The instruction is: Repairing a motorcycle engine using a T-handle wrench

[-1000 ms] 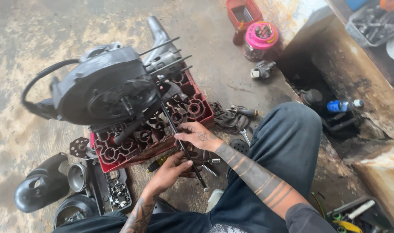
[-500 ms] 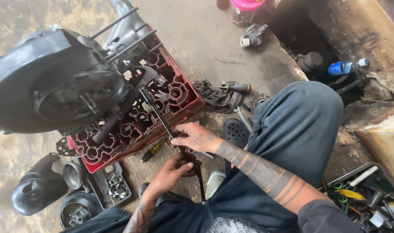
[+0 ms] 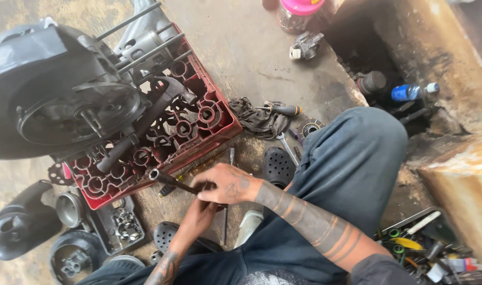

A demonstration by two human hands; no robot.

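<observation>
Concrete floor, greasy. Both grips clench one socket wrench just beside the red crate: right hand on top, left hand underneath. Engine on crate untouched; parts scattered.

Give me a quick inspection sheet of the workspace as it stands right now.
Surface: stained concrete floor, gritty and oil-marked.
Job's things: dark socket bar, tilted, its open end up by the red crate; black engine casing rests on the crate, studs sticking out.
Clutter: grey rag with screwdriver on it; spanner; black covers lower left; small parts tray; tool tray lower right.
Hands: right hand closed round the bar; left hand under it, mostly hidden.
Cables: nothing seen.
Surroundings: pink-lidded jar; blue bottle in a dark pit; rusty wall.
</observation>
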